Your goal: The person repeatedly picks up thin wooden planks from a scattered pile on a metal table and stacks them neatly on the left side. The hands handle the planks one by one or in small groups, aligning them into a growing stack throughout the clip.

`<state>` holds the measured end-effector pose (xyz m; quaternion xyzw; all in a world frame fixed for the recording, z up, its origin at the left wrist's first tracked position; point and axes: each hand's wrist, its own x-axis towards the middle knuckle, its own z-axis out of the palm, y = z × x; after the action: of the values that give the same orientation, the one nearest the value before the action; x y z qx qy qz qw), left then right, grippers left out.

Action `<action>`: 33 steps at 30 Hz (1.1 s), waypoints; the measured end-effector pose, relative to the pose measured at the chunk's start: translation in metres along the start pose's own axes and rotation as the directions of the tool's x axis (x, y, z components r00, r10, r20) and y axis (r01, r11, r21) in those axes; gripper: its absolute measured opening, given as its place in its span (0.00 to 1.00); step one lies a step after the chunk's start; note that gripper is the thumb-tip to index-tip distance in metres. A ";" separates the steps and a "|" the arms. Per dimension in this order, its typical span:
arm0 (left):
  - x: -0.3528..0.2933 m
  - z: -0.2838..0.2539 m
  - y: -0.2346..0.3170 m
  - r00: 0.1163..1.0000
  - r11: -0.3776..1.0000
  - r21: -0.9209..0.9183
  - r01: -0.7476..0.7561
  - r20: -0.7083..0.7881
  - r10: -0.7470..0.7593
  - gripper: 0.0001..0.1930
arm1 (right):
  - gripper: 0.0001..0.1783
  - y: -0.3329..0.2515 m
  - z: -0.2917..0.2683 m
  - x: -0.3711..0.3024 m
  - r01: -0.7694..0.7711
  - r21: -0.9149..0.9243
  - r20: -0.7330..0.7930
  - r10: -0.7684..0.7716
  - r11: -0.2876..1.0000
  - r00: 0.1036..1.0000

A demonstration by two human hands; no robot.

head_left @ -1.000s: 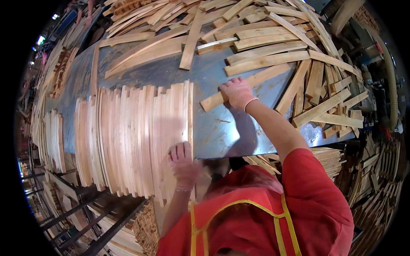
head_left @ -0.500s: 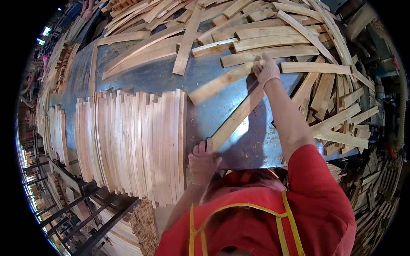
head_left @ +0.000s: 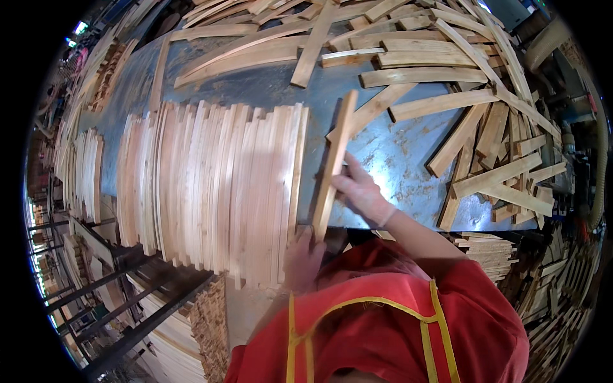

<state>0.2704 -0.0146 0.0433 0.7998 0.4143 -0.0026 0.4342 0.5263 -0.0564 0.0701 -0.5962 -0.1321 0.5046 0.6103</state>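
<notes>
Fingers (head_left: pixel 355 167) of the right hand (head_left: pixel 369 199) are clamped on a long, narrow, pale wooden board (head_left: pixel 336 152), gripping it from its right side below the middle of its length. This board slants over the blue-grey metal surface (head_left: pixel 408 150), its far end leaning to the right and its near end close to the front edge. The left hand (head_left: pixel 302 260) is at that near end, low beside the row; it is blurred, and I cannot tell whether its fingers are closed on the wood.

Just left of the held board stands a wide, tightly packed row of pale, slender wooden boards (head_left: pixel 211 185), side by side, with uneven ends. A smaller row of pale boards (head_left: pixel 89 175) sits farther left. Beyond the held board and partly hidden by it, a loose tan wooden board (head_left: pixel 382 108) lies diagonally. Right of that, a jumbled pile of light-brown boards (head_left: pixel 498 169) covers the surface's right end, and more loose boards spread across its far side. The person wears a red garment with yellow trim (head_left: pixel 377 300).
</notes>
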 end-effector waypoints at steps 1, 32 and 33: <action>0.003 -0.008 0.009 0.996 0.987 0.143 -0.066 -0.046 0.073 0.33 | 0.49 0.008 0.015 0.010 0.007 -0.196 0.032 -0.001 0.981 0.999; 0.093 0.028 0.081 0.971 0.783 0.579 -0.226 0.076 0.225 0.51 | 0.38 -0.107 -0.294 0.104 0.016 -0.702 0.184 -0.160 -0.712 0.970; 0.093 0.031 0.075 0.974 0.786 0.578 -0.221 0.085 0.211 0.50 | 0.39 -0.094 -0.289 0.106 0.052 -0.703 0.161 -0.088 -0.710 0.983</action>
<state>0.3925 0.0044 0.0422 0.9363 0.2958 -0.0862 0.1686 0.8382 -0.1258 0.0312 -0.7814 -0.5632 0.0090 -0.2687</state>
